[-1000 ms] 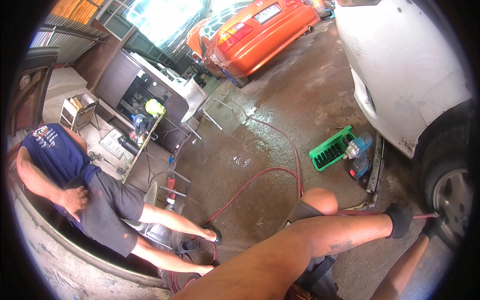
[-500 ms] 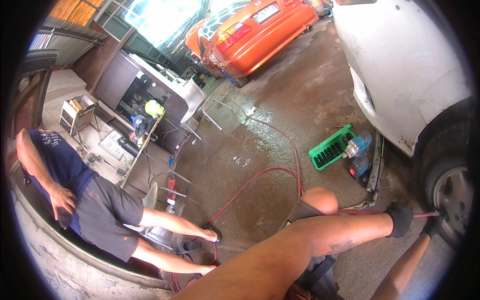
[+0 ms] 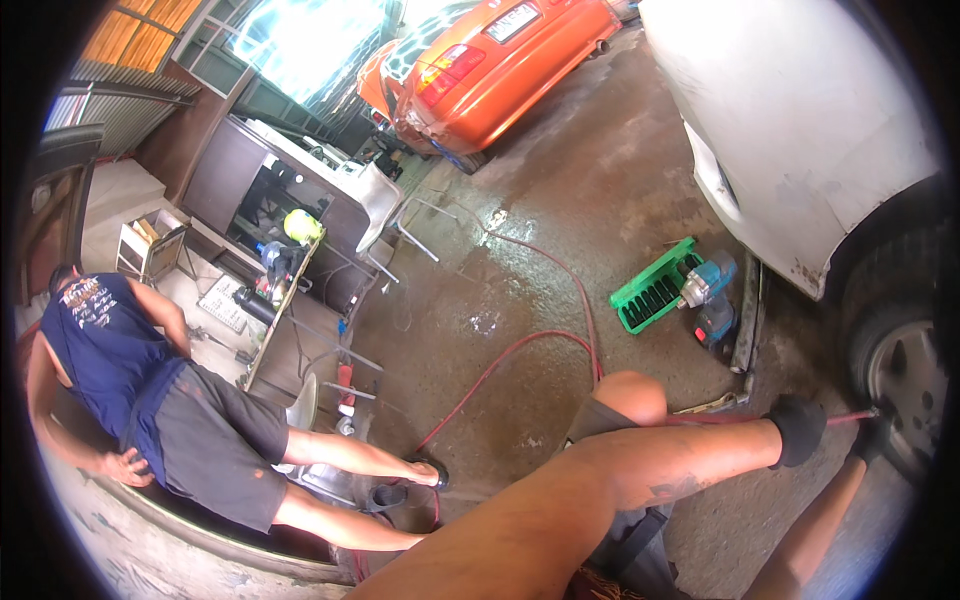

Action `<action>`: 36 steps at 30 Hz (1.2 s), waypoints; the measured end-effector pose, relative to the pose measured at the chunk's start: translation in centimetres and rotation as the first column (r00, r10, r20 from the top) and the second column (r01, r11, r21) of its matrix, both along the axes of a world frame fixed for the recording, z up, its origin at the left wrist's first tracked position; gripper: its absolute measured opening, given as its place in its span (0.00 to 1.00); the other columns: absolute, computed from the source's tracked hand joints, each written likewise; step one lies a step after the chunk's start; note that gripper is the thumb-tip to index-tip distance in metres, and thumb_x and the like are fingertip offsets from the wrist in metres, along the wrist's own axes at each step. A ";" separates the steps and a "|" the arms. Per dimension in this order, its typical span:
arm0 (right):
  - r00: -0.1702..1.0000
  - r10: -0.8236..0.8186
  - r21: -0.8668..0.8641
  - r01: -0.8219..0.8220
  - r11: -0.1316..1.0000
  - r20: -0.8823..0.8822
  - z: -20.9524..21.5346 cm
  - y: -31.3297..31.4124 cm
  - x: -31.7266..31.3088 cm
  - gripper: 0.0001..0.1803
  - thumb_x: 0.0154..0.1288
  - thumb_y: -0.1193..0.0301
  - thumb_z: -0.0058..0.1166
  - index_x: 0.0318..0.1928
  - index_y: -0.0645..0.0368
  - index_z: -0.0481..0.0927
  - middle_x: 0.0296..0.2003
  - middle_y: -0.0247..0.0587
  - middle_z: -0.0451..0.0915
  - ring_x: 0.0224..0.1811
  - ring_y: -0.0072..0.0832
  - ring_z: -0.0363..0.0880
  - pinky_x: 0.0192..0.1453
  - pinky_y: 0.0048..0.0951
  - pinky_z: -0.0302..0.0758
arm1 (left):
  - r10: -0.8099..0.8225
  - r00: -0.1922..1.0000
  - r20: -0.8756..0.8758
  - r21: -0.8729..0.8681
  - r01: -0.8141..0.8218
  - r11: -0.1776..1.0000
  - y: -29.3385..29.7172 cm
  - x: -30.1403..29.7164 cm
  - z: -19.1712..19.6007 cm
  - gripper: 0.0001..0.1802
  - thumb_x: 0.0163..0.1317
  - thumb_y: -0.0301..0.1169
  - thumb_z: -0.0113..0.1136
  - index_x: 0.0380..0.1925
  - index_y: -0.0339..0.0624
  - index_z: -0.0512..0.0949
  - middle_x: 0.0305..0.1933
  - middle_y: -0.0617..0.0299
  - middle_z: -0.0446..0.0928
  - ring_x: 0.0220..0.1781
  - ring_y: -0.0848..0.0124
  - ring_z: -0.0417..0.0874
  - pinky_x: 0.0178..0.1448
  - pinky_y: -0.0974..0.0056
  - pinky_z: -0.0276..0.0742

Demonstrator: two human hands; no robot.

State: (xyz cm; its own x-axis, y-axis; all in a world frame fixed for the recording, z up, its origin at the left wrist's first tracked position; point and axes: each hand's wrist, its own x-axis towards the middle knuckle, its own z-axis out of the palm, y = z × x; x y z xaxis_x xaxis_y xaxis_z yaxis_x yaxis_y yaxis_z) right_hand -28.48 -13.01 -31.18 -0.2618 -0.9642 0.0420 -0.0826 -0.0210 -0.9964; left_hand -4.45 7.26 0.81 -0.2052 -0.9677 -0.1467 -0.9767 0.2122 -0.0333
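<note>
The wheel (image 3: 905,385) at the right edge is cut off by the fisheye rim. The right hand (image 3: 872,440) is largely hidden there, its grip undeterminable. The white car (image 3: 800,110) is cropped at the upper right.

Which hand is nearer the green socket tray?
Left. The left hand, in a black glove, is below and right of the green socket tray; the right hand is farther right, at the wheel.

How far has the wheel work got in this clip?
Early stage. Done: the green socket tray and cordless impact wrench are laid out on the wet floor. In hand: the gloved left hand and right hand hold a red-handled tool at the wheel. Left: the wheel remains mounted on the white car.
</note>
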 end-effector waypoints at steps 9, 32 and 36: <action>0.515 -0.227 0.259 0.010 0.966 0.827 13.0 6.5 7.4 0.25 0.71 0.58 0.38 0.61 0.62 0.65 0.59 0.44 0.67 0.61 0.37 0.66 0.63 0.40 0.64 | 0.095 0.994 -0.062 0.074 -0.090 0.993 -0.4 1.6 0.6 0.12 0.49 0.32 0.55 0.32 0.40 0.81 0.29 0.55 0.78 0.30 0.61 0.80 0.28 0.55 0.73; 0.619 0.116 0.097 -0.299 0.949 0.777 5.6 4.6 2.6 0.17 0.67 0.68 0.42 0.52 0.66 0.70 0.47 0.44 0.72 0.50 0.32 0.72 0.57 0.37 0.72 | 0.093 0.994 -0.050 -0.062 -0.096 0.993 -2.6 1.2 -2.2 0.15 0.47 0.34 0.56 0.33 0.37 0.81 0.28 0.52 0.75 0.28 0.57 0.77 0.25 0.51 0.69; 0.858 0.149 0.097 -0.224 0.970 0.491 1.5 1.1 -0.4 0.19 0.67 0.70 0.46 0.53 0.70 0.69 0.48 0.48 0.73 0.51 0.34 0.72 0.54 0.34 0.73 | 0.071 0.997 -0.030 -0.114 -0.074 0.991 -3.3 1.1 -1.5 0.12 0.49 0.33 0.56 0.31 0.39 0.81 0.27 0.54 0.76 0.28 0.59 0.77 0.26 0.54 0.69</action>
State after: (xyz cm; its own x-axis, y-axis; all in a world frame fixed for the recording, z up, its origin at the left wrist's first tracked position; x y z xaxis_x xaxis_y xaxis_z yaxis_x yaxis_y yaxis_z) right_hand -28.92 -11.96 -29.66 -0.0284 -0.9822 -0.1857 0.3937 0.1598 -0.9052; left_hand -3.31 3.91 -0.70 -0.1357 -0.9903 -0.0287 -0.9902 0.1365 -0.0280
